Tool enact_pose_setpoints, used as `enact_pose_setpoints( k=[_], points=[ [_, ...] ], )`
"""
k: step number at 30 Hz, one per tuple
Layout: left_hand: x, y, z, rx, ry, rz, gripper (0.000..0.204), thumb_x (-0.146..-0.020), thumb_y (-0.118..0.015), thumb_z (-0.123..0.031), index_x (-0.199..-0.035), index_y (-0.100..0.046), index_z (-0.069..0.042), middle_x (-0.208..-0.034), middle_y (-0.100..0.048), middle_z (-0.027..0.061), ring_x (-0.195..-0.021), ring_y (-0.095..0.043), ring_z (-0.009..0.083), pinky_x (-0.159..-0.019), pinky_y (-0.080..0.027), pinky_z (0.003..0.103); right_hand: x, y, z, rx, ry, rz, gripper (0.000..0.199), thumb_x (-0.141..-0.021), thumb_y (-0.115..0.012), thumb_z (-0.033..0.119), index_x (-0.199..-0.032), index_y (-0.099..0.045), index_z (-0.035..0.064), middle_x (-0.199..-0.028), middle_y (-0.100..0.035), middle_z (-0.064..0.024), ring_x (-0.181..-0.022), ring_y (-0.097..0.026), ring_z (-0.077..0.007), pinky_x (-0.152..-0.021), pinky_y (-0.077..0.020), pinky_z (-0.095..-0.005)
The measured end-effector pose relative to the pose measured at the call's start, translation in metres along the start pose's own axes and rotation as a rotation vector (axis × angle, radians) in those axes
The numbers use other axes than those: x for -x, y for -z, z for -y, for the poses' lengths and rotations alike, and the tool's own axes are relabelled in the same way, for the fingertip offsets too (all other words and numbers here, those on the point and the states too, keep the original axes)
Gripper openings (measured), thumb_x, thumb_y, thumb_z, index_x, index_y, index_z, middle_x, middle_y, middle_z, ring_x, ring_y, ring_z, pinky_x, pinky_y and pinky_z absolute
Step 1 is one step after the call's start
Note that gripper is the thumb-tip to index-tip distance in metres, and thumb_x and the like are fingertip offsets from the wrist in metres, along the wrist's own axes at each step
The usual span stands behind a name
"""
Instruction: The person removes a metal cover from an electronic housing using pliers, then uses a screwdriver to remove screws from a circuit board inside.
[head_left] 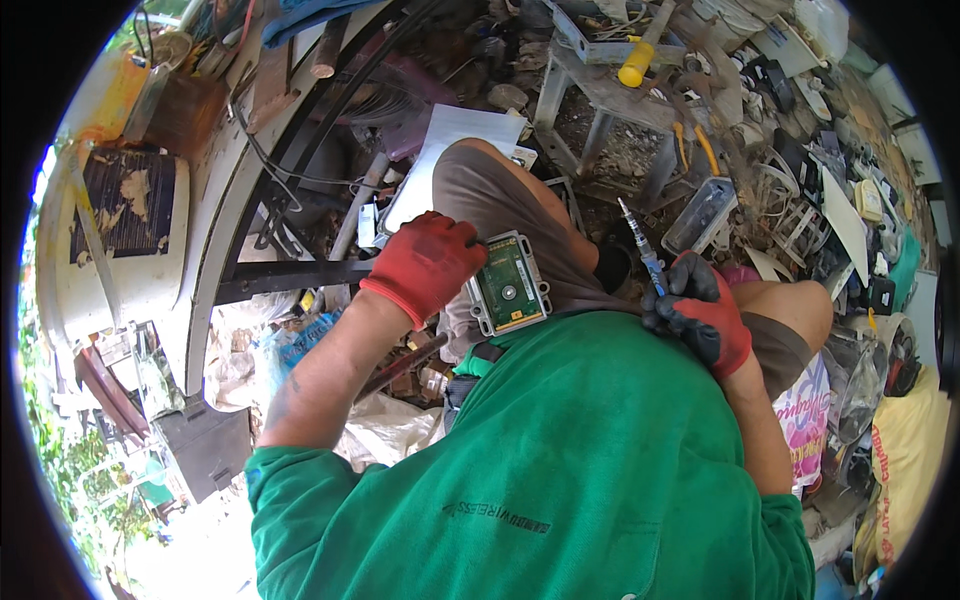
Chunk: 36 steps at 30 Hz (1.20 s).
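Green circuit board in a silver metal casing (510, 284): lies face up over the left thigh of the brown shorts (487, 195).
Red-gloved left hand (428, 262): fingers curled at the casing's left edge; whether they grip it cannot be told.
Red-and-black-gloved right hand (700, 312): grasps a slim silver-and-blue screwdriver (642, 246), tip pointing away from the body, apart from the board.
Grey metal stool (610, 92): stands ahead, a yellow-handled tool (637, 68) above its top.

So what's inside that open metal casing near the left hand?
A green circuit board with a round metallic spot sits inside the casing. Anything beneath the board is covered and can't be seen.
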<state>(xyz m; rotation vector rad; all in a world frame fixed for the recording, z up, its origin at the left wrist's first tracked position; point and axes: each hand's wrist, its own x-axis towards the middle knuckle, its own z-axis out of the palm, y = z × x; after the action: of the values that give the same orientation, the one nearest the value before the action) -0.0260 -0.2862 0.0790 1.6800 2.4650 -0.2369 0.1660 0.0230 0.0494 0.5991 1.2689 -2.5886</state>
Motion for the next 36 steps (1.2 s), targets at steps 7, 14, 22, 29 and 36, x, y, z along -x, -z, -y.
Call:
enact_pose_setpoints(
  k=[7, 14, 22, 29, 36],
  points=[
    [-0.007, 0.013, -0.024, -0.029, 0.071, 0.194, 0.023, -0.079, -0.065, -0.013, -0.102, -0.062, -0.008, -0.103, -0.061, 0.01, -0.096, -0.066, 0.0292, -0.083, -0.055, 0.041, 0.0, 0.014, -0.002, 0.032, -0.005, 0.041, 0.026, -0.08, -0.068, 0.002, -0.094, -0.047, 0.0065, -0.091, -0.063, -0.0171, -0.079, -0.063, -0.0233, -0.069, -0.0492, -0.0329],
    [-0.01, -0.001, -0.041, 0.128, 0.497, 0.21, 0.02, -0.083, -0.062, -0.007, -0.103, -0.059, -0.004, -0.109, -0.059, 0.0186, -0.095, -0.068, 0.0355, -0.078, -0.057, 0.046, -0.005, 0.018, -0.008, -0.045, 0.033, 0.119, 0.027, -0.08, -0.067, 0.003, -0.093, -0.044, 0.0082, -0.087, -0.06, -0.0129, -0.079, -0.063, -0.0228, -0.067, -0.0484, -0.0315],
    [-0.007, -0.019, -0.049, 0.044, 0.68, 0.245, 0.028, -0.088, -0.06, -0.015, -0.111, -0.052, 0.0, -0.11, -0.06, 0.0215, -0.093, -0.069, 0.0395, -0.077, -0.058, 0.046, -0.005, 0.021, -0.009, -0.07, 0.044, 0.172, 0.026, -0.079, -0.065, 0.003, -0.094, -0.044, 0.0081, -0.089, -0.062, -0.0147, -0.081, -0.064, -0.0225, -0.069, -0.0495, -0.0322],
    [0.007, -0.006, -0.023, 0.154, 0.812, 0.116, 0.03, -0.091, -0.061, -0.032, -0.088, -0.065, -0.002, -0.092, -0.069, 0.0181, -0.082, -0.07, 0.0384, -0.072, -0.056, 0.046, -0.004, 0.024, -0.009, -0.021, 0.043, 0.152, 0.025, -0.08, -0.064, 0.003, -0.094, -0.045, 0.0088, -0.088, -0.062, -0.0144, -0.08, -0.062, -0.021, -0.07, -0.0477, -0.0305],
    [0.01, -0.003, -0.034, 0.475, 0.533, -0.243, 0.032, -0.086, -0.072, -0.029, -0.111, -0.071, -0.009, -0.107, -0.068, 0.0126, -0.095, -0.067, 0.0357, -0.079, -0.054, 0.043, -0.009, 0.017, -0.009, 0.088, 0.051, 0.151, 0.031, -0.081, -0.063, 0.002, -0.11, -0.051, 0.0035, -0.09, -0.062, -0.0118, -0.077, -0.059, -0.016, -0.069, -0.0479, -0.0286]
  ],
)
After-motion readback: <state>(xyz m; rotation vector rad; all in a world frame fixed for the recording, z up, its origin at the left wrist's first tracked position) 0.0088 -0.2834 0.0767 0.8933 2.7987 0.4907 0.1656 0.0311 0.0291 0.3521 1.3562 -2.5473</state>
